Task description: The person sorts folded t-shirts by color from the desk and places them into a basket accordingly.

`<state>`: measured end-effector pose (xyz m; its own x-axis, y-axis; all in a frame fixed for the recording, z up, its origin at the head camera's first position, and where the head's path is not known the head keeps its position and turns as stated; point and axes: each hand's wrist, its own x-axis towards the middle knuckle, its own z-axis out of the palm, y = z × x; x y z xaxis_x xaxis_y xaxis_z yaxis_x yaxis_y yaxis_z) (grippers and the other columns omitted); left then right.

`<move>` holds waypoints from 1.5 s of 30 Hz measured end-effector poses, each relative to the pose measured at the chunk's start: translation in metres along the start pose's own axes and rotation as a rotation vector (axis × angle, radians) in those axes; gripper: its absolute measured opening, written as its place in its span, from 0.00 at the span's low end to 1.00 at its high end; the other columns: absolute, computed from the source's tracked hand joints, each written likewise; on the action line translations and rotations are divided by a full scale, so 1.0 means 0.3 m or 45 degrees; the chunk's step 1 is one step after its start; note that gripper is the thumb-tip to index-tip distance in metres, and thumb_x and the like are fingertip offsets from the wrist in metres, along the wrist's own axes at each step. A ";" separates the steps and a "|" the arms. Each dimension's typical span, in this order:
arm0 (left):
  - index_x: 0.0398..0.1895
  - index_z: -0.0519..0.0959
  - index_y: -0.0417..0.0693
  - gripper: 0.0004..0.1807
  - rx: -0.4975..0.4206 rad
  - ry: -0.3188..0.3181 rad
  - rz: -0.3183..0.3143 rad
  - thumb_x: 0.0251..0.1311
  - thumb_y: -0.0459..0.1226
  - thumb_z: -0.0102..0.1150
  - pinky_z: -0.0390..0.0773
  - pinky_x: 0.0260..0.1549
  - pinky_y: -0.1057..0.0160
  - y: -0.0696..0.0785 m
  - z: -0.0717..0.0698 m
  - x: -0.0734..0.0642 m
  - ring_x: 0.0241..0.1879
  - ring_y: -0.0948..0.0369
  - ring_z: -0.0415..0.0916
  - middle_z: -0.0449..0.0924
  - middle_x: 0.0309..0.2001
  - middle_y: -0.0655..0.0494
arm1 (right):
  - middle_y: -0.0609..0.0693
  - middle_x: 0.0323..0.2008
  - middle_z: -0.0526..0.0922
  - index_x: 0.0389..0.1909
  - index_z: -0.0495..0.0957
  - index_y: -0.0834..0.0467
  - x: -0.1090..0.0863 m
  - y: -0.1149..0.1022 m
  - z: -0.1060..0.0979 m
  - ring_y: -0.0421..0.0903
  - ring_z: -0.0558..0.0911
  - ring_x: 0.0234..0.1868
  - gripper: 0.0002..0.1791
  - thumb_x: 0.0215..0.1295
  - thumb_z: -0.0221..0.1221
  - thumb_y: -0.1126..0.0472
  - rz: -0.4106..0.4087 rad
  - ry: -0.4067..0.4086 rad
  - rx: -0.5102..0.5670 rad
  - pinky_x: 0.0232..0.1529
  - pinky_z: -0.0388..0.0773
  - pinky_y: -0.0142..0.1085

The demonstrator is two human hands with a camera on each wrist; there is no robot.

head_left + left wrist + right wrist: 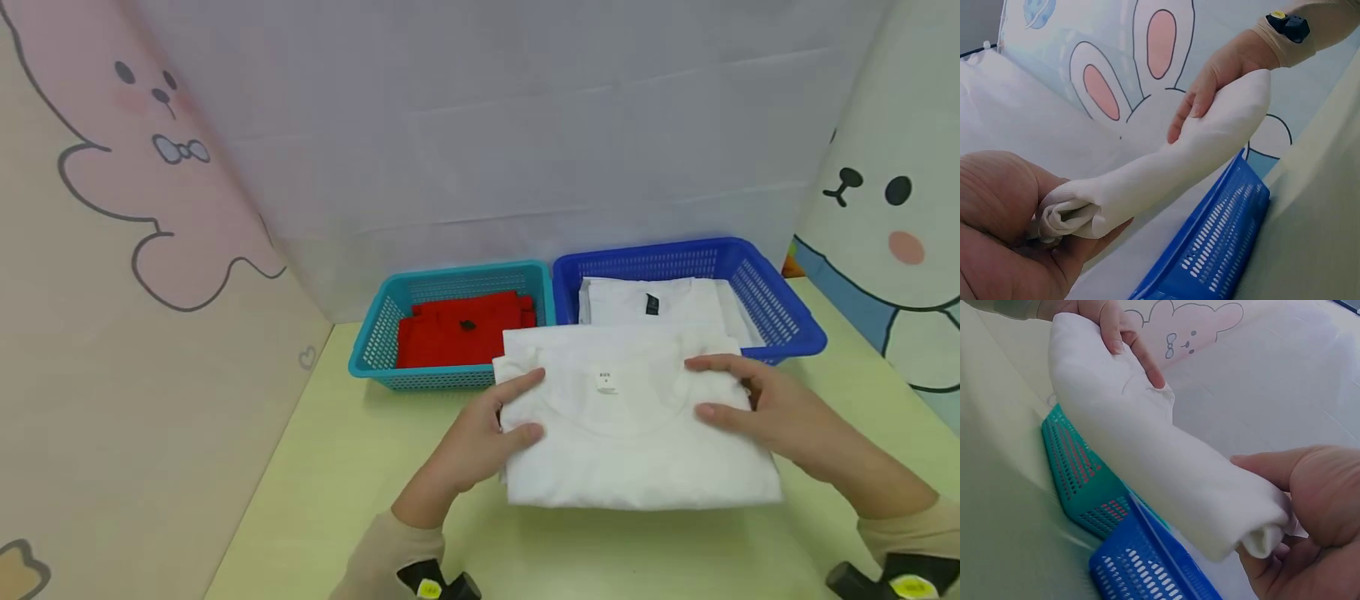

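Note:
A folded white T-shirt (615, 450) with a small neck label hangs above the table, its far edge overlapping the blue basket (806, 337) in the head view. My left hand (480, 437) grips its left side, thumb and forefinger on top, the other fingers hidden beneath. On the opposite side my right hand (780, 408) holds the shirt the same way. In the left wrist view the folded layers (1072, 215) show at the left hand's palm. Inside the blue basket lies another folded white shirt (652, 300) with a dark label.
Left of the blue basket stands a teal basket (442, 379) holding folded red clothing (457, 333). Both baskets are at the back of the pale yellow table (330, 483), against a white cloth wall (480, 150). Cartoon-printed panels (172, 225) flank the table.

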<state>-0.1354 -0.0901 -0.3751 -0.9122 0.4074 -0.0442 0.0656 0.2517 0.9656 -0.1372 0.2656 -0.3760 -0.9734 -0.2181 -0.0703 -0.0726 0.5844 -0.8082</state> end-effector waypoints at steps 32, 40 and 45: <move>0.67 0.68 0.68 0.33 -0.006 0.090 -0.060 0.59 0.38 0.65 0.63 0.64 0.52 0.074 0.109 0.755 0.72 0.60 0.51 0.61 0.68 0.74 | 0.47 0.74 0.20 0.76 0.50 0.49 0.513 0.220 -0.378 0.53 0.25 0.73 0.42 0.66 0.58 0.46 0.031 0.030 0.315 0.69 0.42 0.57; 0.70 0.65 0.58 0.34 0.096 0.154 -0.242 0.60 0.44 0.64 0.61 0.65 0.53 0.042 0.171 0.771 0.70 0.58 0.56 0.61 0.70 0.65 | 0.57 0.74 0.22 0.75 0.47 0.58 0.532 0.260 -0.343 0.62 0.26 0.72 0.50 0.61 0.61 0.41 0.116 0.022 0.264 0.67 0.35 0.63; 0.71 0.64 0.54 0.35 0.254 0.186 -0.351 0.61 0.48 0.63 0.65 0.63 0.51 0.032 0.196 0.764 0.68 0.56 0.61 0.62 0.69 0.61 | 0.67 0.72 0.26 0.75 0.44 0.62 0.530 0.274 -0.326 0.70 0.29 0.70 0.55 0.60 0.59 0.35 0.214 0.010 0.112 0.64 0.36 0.67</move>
<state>-0.3201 0.0572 -0.3910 -0.9538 0.1744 -0.2448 -0.1262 0.5068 0.8528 -0.3191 0.3555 -0.3966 -0.9719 -0.1170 -0.2044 0.1102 0.5411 -0.8337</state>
